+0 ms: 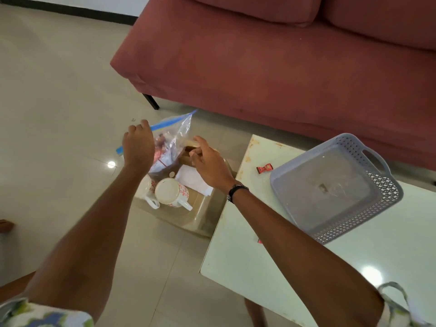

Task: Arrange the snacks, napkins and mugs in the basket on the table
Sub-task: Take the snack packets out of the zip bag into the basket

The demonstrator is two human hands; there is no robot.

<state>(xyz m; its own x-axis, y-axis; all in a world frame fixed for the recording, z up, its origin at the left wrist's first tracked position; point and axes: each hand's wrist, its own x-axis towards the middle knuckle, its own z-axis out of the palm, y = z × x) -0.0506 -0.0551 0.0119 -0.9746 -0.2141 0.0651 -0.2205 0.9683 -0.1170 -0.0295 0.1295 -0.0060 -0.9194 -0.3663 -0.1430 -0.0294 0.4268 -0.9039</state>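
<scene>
Snack bag lifted from the floor box; basket on the tabletop not yet filled

The left hand pinches the blue zip edge of a clear snack bag between its fingers, holding it above a box on the floor; the right hand hovers beside the bag, fingers loosely spread, gripping nothing; two mugs lie in the box, touching each other, with white napkins just beside them; the grey basket sits on the tabletop, holding none of these; one small red snack packet lies on the tabletop near it; by my reckoning the task is barely begun, with snacks, napkins and mugs all left to place.
</scene>
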